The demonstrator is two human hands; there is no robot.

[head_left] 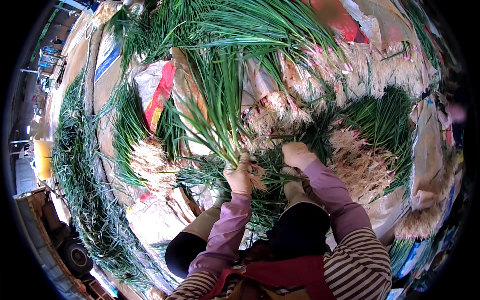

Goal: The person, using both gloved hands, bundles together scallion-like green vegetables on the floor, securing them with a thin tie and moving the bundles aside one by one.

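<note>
My left hand (pixel 238 178), in a pale glove, is closed round a small bunch of spring onions (pixel 226 120). Their green leaves fan up and away from me, and a tuft of roots shows beside the fist. To its right, my right hand (pixel 298 155) is also gloved, its fingers curled in over loose green leaves (pixel 272 167). Whatever it may pinch is hidden. Just beyond both hands lie spring onions with pale roots (pixel 277 110) turned toward me.
A rooted bundle (pixel 150 160) lies left, a larger bundle (pixel 365 160) right. Long-leaved spring onions (pixel 260 25) cover the far side. Sacking (pixel 160 215) lies by my left knee. A ridge of leaf scraps (pixel 82 165) runs along the left, near a vehicle wheel (pixel 77 255).
</note>
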